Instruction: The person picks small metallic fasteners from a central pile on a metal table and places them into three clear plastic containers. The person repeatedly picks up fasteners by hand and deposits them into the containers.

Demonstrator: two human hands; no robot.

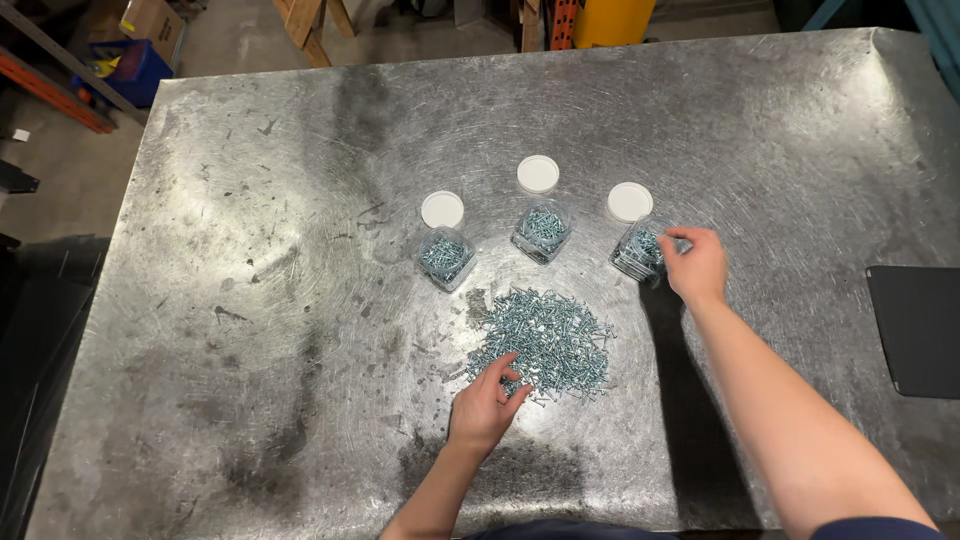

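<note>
Screw pile (545, 342), scuffed steel table (250, 300), concrete floor (60, 190)

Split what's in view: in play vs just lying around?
In play: left hand on screw pile; right hand at right jar; middle jar; left jar; three white lids.
Lying around: dark tablet, metal table.

brown cardboard box (150, 20) top left, dark flat tablet (918, 330) right edge
</note>
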